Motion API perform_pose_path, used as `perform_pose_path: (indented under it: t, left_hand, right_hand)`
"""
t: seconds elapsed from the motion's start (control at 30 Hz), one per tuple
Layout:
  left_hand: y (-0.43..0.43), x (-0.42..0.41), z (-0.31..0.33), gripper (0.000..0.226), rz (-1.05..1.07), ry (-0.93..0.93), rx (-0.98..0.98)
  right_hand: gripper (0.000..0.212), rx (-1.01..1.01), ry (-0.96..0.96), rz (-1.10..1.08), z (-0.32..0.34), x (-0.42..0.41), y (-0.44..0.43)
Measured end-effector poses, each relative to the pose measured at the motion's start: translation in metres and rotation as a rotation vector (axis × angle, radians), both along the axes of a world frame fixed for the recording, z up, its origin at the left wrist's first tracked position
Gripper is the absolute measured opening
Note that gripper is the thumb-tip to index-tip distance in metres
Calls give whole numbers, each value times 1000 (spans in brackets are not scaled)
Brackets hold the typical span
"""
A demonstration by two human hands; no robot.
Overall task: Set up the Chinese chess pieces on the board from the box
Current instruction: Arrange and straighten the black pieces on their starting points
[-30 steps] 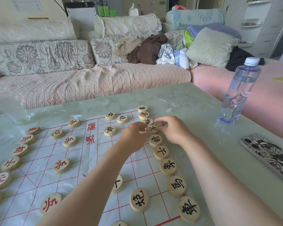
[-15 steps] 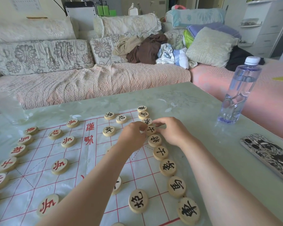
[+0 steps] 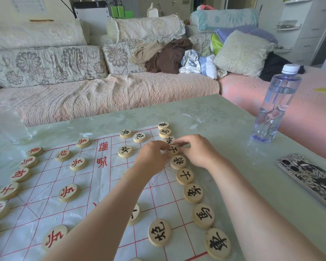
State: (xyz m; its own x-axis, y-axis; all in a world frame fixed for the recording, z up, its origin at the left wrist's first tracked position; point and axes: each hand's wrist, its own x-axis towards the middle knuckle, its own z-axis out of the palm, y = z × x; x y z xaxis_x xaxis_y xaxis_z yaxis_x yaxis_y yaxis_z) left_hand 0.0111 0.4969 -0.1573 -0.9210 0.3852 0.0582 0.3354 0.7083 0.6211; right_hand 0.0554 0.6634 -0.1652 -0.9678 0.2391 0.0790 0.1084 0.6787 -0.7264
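A white sheet board (image 3: 105, 187) with red grid lines lies on the table. Round wooden pieces with red characters stand along its left side, and pieces with black characters run down its right edge. Both hands meet at one black-lettered piece (image 3: 173, 150) in that right column. My left hand (image 3: 152, 158) touches its left edge with curled fingertips. My right hand (image 3: 196, 151) pinches it from the right, thumb and forefinger over its top. No box is in view.
A clear water bottle (image 3: 277, 106) stands at the table's right side. A phone in a patterned case (image 3: 310, 178) lies near the right edge. A clear plastic container (image 3: 9, 125) sits at the far left. A sofa with cushions and clothes runs behind the table.
Both hands stay at the same black-lettered piece; the fingers have closed in slightly on it. The other pieces have not moved.
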Motion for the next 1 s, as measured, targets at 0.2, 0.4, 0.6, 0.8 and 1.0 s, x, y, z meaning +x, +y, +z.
perform_pose_path:
  t: [0.2,0.4,0.6,0.8,1.0]
  left_hand:
    - [-37,2,13,26,40,85,2]
    - [-98,11,24,25,76,118,-50]
    - [-144,22,18,34,8,65,-124]
    - [-151,32,9,48,-66,18,-135]
    - [-153,30,5,50,-105,47,-102]
  right_hand:
    - [28,70,118,43,27,0,-28]
    - [28,73,25,242,39,1,-93]
    - [41,251,-168,320,35,4,-129]
    - [53,293,-205,267,32,10,-136]
    - [56,290,-195,253,26,12,-138]
